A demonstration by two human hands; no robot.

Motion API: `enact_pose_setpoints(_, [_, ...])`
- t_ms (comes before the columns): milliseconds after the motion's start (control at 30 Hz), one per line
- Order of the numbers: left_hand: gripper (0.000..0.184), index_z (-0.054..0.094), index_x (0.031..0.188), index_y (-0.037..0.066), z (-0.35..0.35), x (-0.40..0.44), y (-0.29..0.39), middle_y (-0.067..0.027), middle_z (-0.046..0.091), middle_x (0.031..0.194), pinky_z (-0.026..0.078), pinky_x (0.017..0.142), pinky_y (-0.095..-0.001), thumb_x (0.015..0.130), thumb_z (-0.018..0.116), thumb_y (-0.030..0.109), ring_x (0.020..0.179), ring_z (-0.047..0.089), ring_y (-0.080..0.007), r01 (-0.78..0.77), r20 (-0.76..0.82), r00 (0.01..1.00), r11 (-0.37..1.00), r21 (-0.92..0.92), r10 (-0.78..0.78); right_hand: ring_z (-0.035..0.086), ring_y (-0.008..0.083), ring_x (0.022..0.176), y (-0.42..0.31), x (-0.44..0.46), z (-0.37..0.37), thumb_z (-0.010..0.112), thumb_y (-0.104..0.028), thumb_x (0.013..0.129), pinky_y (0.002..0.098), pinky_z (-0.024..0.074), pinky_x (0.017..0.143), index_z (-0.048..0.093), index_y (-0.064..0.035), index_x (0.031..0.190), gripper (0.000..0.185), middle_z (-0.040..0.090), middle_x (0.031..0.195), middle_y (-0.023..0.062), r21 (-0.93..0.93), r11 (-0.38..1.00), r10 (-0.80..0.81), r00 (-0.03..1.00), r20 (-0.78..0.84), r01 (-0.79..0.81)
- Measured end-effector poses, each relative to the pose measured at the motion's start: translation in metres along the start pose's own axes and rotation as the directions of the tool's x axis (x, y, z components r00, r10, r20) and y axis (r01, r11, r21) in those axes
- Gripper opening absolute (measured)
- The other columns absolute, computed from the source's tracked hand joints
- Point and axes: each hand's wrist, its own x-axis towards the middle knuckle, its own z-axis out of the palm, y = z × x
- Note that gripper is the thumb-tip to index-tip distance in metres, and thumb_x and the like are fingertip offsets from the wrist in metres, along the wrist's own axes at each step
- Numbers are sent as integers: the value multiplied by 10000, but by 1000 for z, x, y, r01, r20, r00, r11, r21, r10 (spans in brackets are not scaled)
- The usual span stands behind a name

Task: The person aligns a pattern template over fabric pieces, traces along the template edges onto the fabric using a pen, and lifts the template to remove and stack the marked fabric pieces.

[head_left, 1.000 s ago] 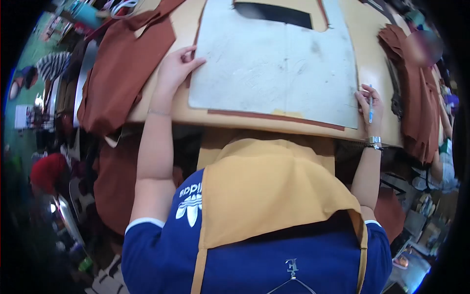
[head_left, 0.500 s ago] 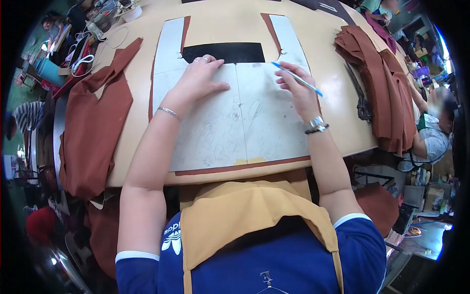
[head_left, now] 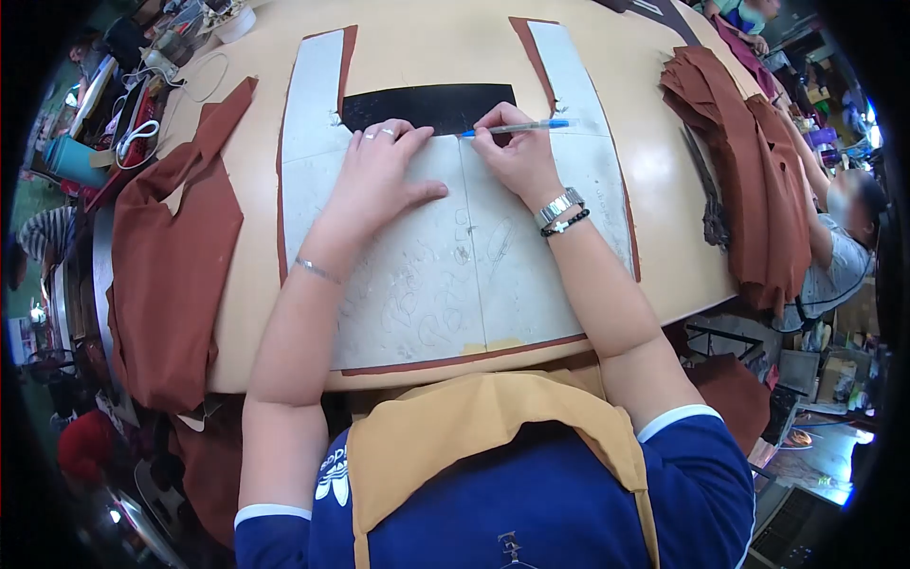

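Observation:
A large pale template (head_left: 427, 256) with two upright arms lies on reddish-brown material (head_left: 455, 364), whose edges show around it. Behind its inner edge is a black piece (head_left: 427, 102). My left hand (head_left: 387, 175) rests with spread fingers on the template's upper part, fingertips at the black piece. My right hand (head_left: 519, 156) holds a blue-and-clear pen (head_left: 536, 125), its tip at the template's inner edge beside the centre line.
Brown pieces lie on the table (head_left: 427, 43) at left (head_left: 180, 266) and in a stack at right (head_left: 749, 190), with dark scissors (head_left: 703, 185) beside the stack. A teal container (head_left: 76, 159) stands far left. Co-workers sit at the right (head_left: 834, 247) and upper right.
My right hand has moved from the template's right edge to its inner edge near the middle, with the pen. My left hand has gone from the left edge onto the template.

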Motion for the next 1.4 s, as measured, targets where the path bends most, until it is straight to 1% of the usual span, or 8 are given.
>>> enact_pose_setpoints(200, [564,597,1182,84,-12,-25,14,-112,542,1224,424,973,-448,723,796,343,1197,495,-276,267,48,962,964,5,-267,570,63,653,-3,0,0,645,-86,815,213,458,585,616,-17,812,75,628,730,16,12,1000,28,999,36,-29])
enact_pose_setpoints(433, [629,566,1231,93,-21,-25,14,-148,509,1301,454,947,-454,718,796,376,1239,477,-288,295,133,944,953,63,-301,618,63,659,-3,2,0,646,-93,842,223,493,603,636,-24,862,72,665,740,25,38,995,92,995,23,-93])
enact_pose_setpoints(567, [787,511,1291,108,-29,-30,11,-199,426,1407,415,972,-543,661,812,471,1326,395,-334,370,115,912,910,187,-394,652,70,746,-4,17,5,643,-113,885,210,509,663,650,-10,996,152,696,825,47,292,931,221,975,27,-219])
enact_pose_setpoints(700, [915,477,1324,122,-29,-31,2,-238,347,1468,364,975,-644,595,827,550,1386,307,-374,414,140,890,897,153,-434,636,65,691,-19,39,40,645,-130,872,206,500,617,660,-6,926,136,685,760,26,339,932,110,992,65,-125])
enact_pose_setpoints(800, [927,478,1322,129,-35,-27,4,-259,354,1454,395,988,-586,583,826,566,1373,324,-388,430,185,872,890,153,-454,617,57,730,-27,53,74,629,-113,887,194,497,629,641,-2,951,129,672,831,29,265,962,22,983,181,-70])
enact_pose_setpoints(1033, [994,413,1363,77,-35,-27,3,-272,339,1458,395,986,-597,594,824,554,1380,307,-406,422,195,873,893,157,-447,539,62,625,-35,66,108,640,-157,845,226,465,578,643,-9,861,149,636,700,31,51,999,-10,959,282,-4])
enact_pose_setpoints(1233, [1036,363,1394,50,-36,-26,5,-277,326,1466,382,997,-609,609,818,549,1385,288,-425,424,220,864,890,167,-453,597,90,674,-23,66,118,638,-127,838,249,502,632,653,-3,879,132,663,752,58,181,977,-157,950,268,111])
enact_pose_setpoints(1400, [1033,349,1402,50,-38,-25,6,-280,320,1467,368,1004,-625,620,817,536,1385,283,-429,428,240,856,888,167,-458,617,100,703,-22,66,117,637,-122,842,256,513,656,659,-3,895,132,672,774,67,114,990,-109,949,297,78])
